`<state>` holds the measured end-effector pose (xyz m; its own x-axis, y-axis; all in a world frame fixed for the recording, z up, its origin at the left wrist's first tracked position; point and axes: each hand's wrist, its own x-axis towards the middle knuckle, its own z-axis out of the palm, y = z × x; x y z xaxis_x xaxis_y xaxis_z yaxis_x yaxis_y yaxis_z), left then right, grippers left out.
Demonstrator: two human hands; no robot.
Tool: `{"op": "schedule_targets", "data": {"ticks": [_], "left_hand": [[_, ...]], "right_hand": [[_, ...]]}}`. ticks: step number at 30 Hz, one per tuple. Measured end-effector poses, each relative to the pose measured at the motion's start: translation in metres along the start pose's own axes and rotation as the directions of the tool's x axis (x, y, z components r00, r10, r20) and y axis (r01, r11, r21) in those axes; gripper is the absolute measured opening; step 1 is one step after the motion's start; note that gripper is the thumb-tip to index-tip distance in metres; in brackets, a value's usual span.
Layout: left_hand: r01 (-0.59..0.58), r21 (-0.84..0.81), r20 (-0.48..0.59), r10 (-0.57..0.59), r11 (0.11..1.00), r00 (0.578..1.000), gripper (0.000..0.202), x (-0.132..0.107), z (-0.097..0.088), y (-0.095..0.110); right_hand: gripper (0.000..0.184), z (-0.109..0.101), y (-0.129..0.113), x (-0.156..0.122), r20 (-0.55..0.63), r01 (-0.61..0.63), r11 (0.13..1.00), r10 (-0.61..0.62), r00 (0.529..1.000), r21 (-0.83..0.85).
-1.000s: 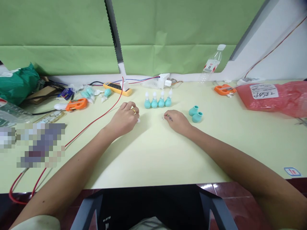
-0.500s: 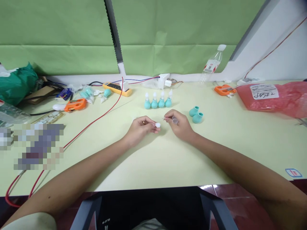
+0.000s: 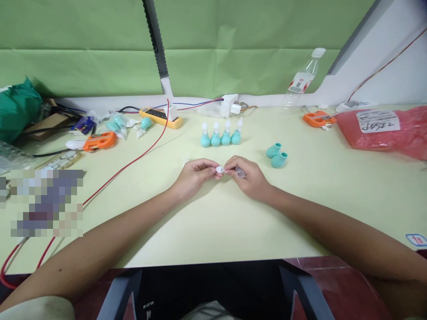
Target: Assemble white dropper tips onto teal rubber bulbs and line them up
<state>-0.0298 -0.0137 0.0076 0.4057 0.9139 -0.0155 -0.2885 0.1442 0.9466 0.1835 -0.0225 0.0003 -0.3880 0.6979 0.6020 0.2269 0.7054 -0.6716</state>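
Observation:
My left hand (image 3: 196,178) pinches a small white plastic nozzle piece (image 3: 219,170) between thumb and fingers. My right hand (image 3: 249,178) meets it from the other side, fingertips pressed against the nozzle's end; whatever tiny part they pinch is too small to name. A translucent plastic cap (image 3: 240,172) is tucked in the same right hand. Behind the hands stands a row of several teal squeeze bulbs (image 3: 215,140) fitted with white, clear-capped tips. Two bare teal rubber bulbs (image 3: 279,160) lie right of my right hand, their openings showing.
A red wire (image 3: 125,166) crosses the table on the left. Farther back are a yellow power strip (image 3: 162,118), a white plug adapter (image 3: 229,106) and orange-handled tools (image 3: 99,141). A clear bottle (image 3: 302,81) and a red plastic bag (image 3: 383,131) are at the right.
My two hands have come together, so the right fingertips now touch the white nozzle piece. The view has shifted slightly.

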Motion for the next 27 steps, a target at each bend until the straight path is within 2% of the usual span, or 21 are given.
{"op": "schedule_targets", "data": {"ticks": [9,22,27], "left_hand": [[-0.054,0.115,0.012,0.053,0.992,0.999,0.017,-0.0014,-0.0004,-0.0013],[-0.024,0.1,0.013,0.023,0.995,1.0,0.021,-0.0005,-0.001,-0.002],[-0.04,0.122,0.009,0.039,0.992,0.999,0.023,-0.0006,-0.0012,-0.0032]], "right_hand": [[0.007,-0.0021,-0.0037,0.0015,0.014,-0.009,1.0,0.009,1.0,-0.026],[0.01,-0.0021,-0.0037,0.002,0.007,0.006,0.999,-0.006,1.0,-0.053],[0.008,-0.0022,-0.0056,0.0028,-0.002,-0.061,0.998,0.061,0.998,-0.03]]}}
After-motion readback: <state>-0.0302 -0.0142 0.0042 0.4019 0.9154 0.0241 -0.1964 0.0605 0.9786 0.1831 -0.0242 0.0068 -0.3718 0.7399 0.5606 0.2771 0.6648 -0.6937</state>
